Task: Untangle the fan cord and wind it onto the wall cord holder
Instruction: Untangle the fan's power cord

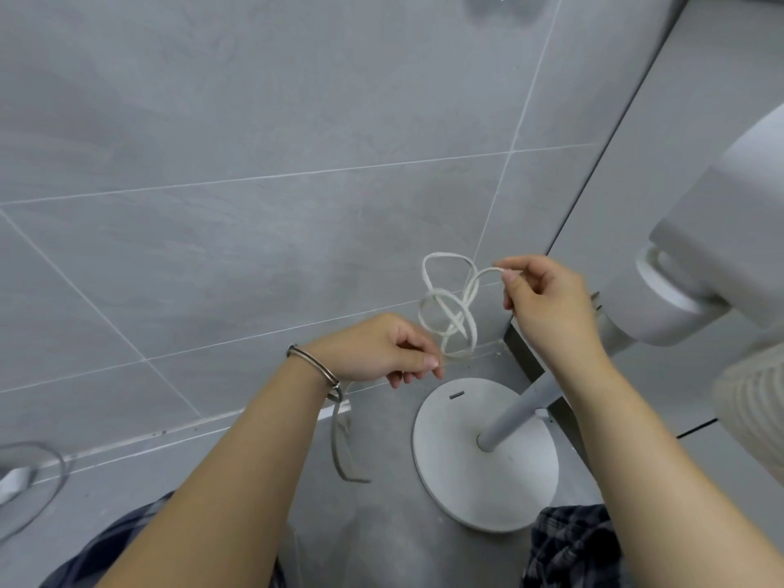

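A white fan cord [450, 308] hangs knotted in several loose loops between my two hands, in front of the grey tiled wall. My left hand [382, 348], with a metal bracelet at the wrist, pinches the lower loop of the tangle. My right hand [547, 299] pinches the upper right loop between thumb and forefinger. More of the cord drops from under my left wrist to the floor [341, 443]. The white fan stands at the right: round base [458, 473], pole [515, 411] and head [721, 231]. No wall cord holder is visible for certain.
Grey tiled wall [254, 163] fills the upper view, with a blurred fixture at the top edge [505, 8]. A grey door or panel [695, 99] stands at the right. A white plug with grey cable lies on the floor at the far left [17, 477].
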Demonstrator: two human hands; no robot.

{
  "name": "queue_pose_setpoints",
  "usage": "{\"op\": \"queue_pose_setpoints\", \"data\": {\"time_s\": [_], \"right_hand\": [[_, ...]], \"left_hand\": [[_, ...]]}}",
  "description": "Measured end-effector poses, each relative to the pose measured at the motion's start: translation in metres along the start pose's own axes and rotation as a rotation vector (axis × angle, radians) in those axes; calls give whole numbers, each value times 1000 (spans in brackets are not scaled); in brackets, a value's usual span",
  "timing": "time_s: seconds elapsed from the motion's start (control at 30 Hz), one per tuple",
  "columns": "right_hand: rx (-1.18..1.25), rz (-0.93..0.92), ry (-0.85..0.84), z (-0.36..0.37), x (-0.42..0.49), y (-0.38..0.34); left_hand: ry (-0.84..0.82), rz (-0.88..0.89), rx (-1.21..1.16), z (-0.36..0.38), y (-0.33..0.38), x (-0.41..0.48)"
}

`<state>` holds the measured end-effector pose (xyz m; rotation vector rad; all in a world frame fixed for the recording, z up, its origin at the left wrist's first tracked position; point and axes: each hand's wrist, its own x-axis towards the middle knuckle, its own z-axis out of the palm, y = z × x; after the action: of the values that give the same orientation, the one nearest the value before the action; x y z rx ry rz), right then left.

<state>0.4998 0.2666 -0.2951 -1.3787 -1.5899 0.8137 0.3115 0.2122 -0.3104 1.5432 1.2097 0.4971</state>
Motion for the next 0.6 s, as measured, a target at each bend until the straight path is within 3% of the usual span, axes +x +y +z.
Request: {"op": "queue_pose_setpoints", "data": {"time_s": [0.1, 0.27, 0.47, 0.6], "right_hand": [[-286, -14, -10, -3, 3, 8], [-713, -19, -114, -5, 4, 12], [-850, -134, -368, -3, 3, 12], [-804, -194, -496, -3, 2, 11]], "left_hand": [[47, 34, -207, -3, 3, -4], [263, 103, -403, -7, 5, -4], [695, 69, -353, -6, 4, 6], [856, 43, -399, -12, -6, 10]]}}
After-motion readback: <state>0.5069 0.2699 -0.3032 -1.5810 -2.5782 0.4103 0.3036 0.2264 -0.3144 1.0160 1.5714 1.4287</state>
